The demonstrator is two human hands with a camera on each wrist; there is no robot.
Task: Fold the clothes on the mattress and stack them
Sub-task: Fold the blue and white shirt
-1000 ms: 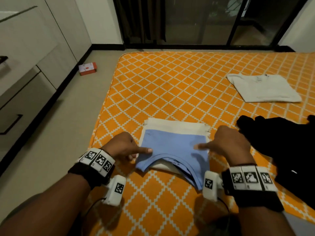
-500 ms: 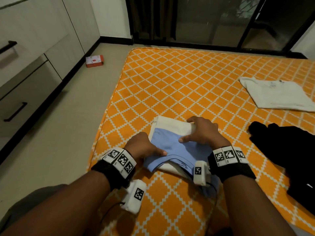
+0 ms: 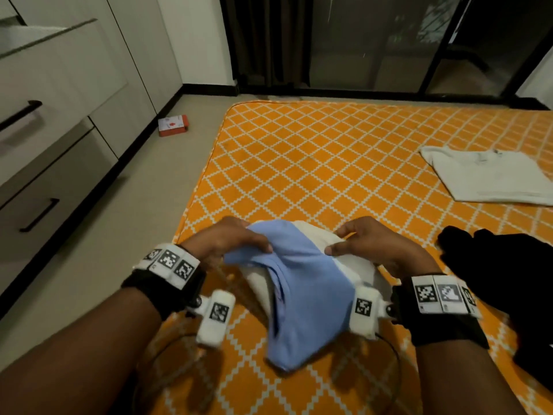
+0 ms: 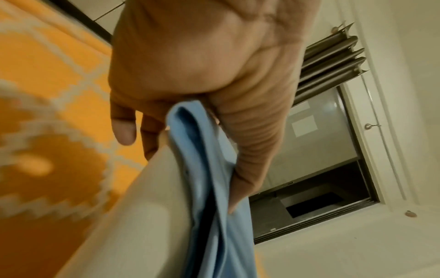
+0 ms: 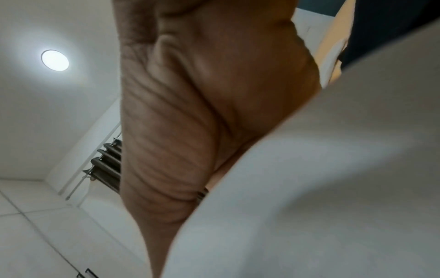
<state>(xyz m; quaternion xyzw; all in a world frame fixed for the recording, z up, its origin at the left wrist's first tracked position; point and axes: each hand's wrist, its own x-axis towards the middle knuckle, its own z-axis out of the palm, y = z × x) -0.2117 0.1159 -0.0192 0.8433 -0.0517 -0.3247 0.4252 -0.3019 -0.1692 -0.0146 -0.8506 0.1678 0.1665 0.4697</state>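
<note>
A folded stack, a light blue shirt [image 3: 305, 298] on a cream garment [image 3: 311, 238], hangs lifted off the orange mattress [image 3: 314, 163] near its front left corner. My left hand [image 3: 227, 241] grips the stack's left edge, thumb on the blue shirt [image 4: 209, 188] and fingers under the cream cloth [image 4: 133, 225]. My right hand [image 3: 374, 244] grips the right edge, thumb on top, with cream cloth [image 5: 321, 188] filling the right wrist view. A folded white shirt [image 3: 484, 175] lies at the far right. A crumpled black garment [image 3: 508, 280] lies at the right.
Grey drawers [image 3: 45, 145] line the wall on the left, across a strip of floor [image 3: 119, 235]. A small red and white box [image 3: 173, 125] sits on that floor. Dark glass doors [image 3: 374, 40] stand beyond the mattress's far edge.
The stack lay flat with my hands pressing on it; now both hands have gripped its sides and lifted it, and its near end droops.
</note>
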